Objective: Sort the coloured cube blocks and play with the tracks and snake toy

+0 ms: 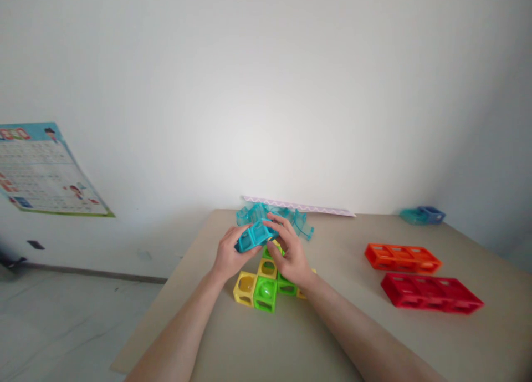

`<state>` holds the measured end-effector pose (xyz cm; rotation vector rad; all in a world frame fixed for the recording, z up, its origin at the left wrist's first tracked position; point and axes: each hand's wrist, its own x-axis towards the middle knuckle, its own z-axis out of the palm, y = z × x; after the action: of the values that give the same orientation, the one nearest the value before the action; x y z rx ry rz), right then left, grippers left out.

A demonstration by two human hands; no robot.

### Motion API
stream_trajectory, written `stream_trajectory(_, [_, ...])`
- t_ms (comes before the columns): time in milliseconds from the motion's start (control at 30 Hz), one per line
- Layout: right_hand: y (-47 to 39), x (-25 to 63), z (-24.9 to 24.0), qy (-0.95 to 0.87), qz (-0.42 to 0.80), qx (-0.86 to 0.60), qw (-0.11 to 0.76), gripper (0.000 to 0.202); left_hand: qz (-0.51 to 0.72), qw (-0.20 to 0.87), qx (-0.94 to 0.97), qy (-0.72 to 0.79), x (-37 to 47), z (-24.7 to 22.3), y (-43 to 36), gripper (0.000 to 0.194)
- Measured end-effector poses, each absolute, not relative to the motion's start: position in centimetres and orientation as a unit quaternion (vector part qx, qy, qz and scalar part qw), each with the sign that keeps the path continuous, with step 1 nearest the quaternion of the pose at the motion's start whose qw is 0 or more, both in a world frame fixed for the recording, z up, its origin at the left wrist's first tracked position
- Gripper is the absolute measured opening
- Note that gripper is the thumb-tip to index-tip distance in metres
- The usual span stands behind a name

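the left hand (228, 253) and right hand (290, 254) have fingers half-curled, gripping opposite ends of a blue block row (254, 235) between them. just below the fingers sit joined yellow-green blocks (265, 291); well to their right, an orange row (401, 259) and red row (430, 293).

Single head-worn camera, viewpoint above the near side of the table (245, 349), facing forward and down toward the white wall (257, 93), wide field, left hand (228, 255) and right hand (292, 255) at close range, below frame centre.
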<state>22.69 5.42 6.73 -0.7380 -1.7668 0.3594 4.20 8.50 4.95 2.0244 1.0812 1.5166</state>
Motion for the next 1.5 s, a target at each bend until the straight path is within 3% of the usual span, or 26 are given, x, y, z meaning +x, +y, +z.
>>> stream_trajectory(167, [5.5, 22.4, 6.8, -0.721, 0.138, -0.358, 0.576, 0.045, 0.551, 0.169, 0.723, 0.38, 4.2, 5.2, 8.4, 0.044])
stream_trajectory(267, [5.9, 22.2, 6.3, -0.681, 0.196, -0.386, 0.59, 0.049, 0.555, 0.138, 0.722, 0.388, 4.0, 5.5, 8.3, 0.045])
stream_trajectory(467, [6.3, 22.3, 5.6, -0.687, 0.24, -0.329, 0.601, 0.049, 0.554, 0.008, 0.74, 0.382, 3.8, 5.6, 8.3, 0.044])
stream_trajectory(733, [6.2, 22.8, 6.2, -0.706, 0.2, -0.293, 0.613, 0.048, 0.55, -0.071, 0.768, 0.32, 3.6, 6.0, 8.6, 0.047])
stream_trajectory(900, [6.3, 22.8, 6.3, -0.717, 0.152, -0.289, 0.616, 0.05, 0.523, 0.021, 0.787, 0.328, 4.1, 5.5, 8.5, 0.047])
stream_trajectory(1167, [6.1, 22.8, 6.4, -0.735, 0.156, -0.287, 0.594, 0.043, 0.526, 0.336, 0.694, 0.359, 4.6, 4.3, 8.9, 0.051])
stream_trajectory(1367, [5.7, 22.6, 6.5, -0.703, 0.194, -0.359, 0.583, 0.043, 0.515, 0.421, 0.664, 0.342, 4.6, 4.4, 9.0, 0.054])
stream_trajectory(1500, [6.1, 22.5, 5.7, -0.686, 0.272, -0.319, 0.595, 0.045, 0.498, 0.432, 0.674, 0.333, 4.4, 4.4, 9.0, 0.054])
